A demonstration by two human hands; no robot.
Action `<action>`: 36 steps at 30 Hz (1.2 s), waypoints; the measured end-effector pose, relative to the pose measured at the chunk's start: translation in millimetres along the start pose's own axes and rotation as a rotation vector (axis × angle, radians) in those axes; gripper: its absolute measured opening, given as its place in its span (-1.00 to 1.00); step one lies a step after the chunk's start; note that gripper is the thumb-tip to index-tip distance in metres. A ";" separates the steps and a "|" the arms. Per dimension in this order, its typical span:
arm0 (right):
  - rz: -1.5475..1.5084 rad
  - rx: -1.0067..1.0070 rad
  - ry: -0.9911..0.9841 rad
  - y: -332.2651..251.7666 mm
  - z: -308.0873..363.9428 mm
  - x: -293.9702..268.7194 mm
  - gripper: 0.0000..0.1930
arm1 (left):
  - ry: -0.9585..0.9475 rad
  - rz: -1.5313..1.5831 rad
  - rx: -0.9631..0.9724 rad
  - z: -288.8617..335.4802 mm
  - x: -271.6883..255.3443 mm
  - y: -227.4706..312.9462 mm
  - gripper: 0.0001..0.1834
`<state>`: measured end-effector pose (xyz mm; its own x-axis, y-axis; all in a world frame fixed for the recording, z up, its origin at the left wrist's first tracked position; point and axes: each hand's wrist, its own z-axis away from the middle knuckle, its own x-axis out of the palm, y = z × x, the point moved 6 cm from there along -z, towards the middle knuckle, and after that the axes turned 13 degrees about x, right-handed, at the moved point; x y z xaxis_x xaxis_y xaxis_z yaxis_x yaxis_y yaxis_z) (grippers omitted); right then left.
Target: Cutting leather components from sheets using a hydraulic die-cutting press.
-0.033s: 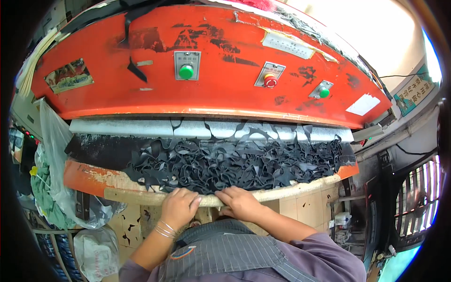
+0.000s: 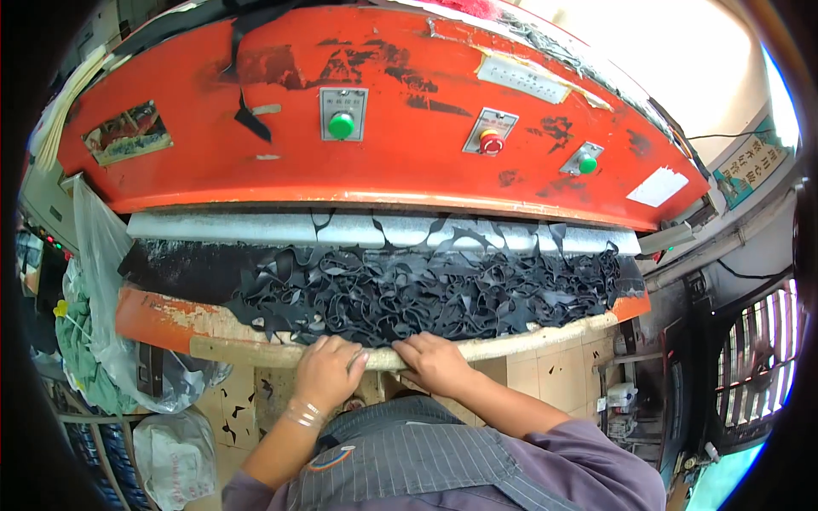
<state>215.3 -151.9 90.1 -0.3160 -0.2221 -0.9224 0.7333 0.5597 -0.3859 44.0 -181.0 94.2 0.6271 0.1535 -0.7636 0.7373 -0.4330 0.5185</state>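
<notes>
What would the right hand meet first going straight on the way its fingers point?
Likely the heap of dark scraps, just past the pale ledge under the right hand's fingers; depth is unclear.

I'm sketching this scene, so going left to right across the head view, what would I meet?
White bag, left hand, right hand, red button, rightmost green button, white paper.

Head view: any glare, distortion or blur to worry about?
Head view: glare burns the upper right to white; the barred window at right is bright too; the fisheye bows the orange machine panel and the rim goes black; left hand, right hand and black scraps stay readable, without obvious blur.
</notes>
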 end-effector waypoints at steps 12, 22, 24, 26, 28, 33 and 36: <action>0.081 -0.016 -0.559 20.5 -77.5 -23.3 -0.70 | -0.012 0.000 0.072 -4.1 3.4 -28.2 -0.79; 0.639 -0.348 -0.140 144.4 -298.5 -48.1 -0.80 | 0.039 -0.014 0.140 -177.3 58.5 -86.0 -0.46; 0.574 -0.411 -0.236 134.5 -298.9 -54.2 -0.86 | -0.179 -0.158 0.038 -181.8 90.6 -114.6 -0.29; 0.480 -0.374 -0.004 157.5 -287.0 -103.2 -0.85 | -0.220 -0.138 0.023 -191.6 92.8 -111.7 -0.28; 0.449 0.042 0.106 218.1 -276.4 -142.9 -0.74 | -0.228 -0.146 0.015 -201.8 90.0 -103.1 -0.30; -0.342 0.688 0.188 318.2 -216.0 -141.2 -0.41 | 0.016 -0.096 -0.016 -254.9 108.7 -75.7 -0.43; -0.365 0.764 0.249 323.6 -201.5 -119.1 -0.45 | 0.012 0.197 -0.150 -283.3 149.9 -64.7 -0.36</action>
<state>368.9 216.5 77.9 -0.6660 -0.0523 -0.7441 0.7346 -0.2187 -0.6422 161.5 121.6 55.2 0.7650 0.0900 -0.6377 0.6287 -0.3191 0.7091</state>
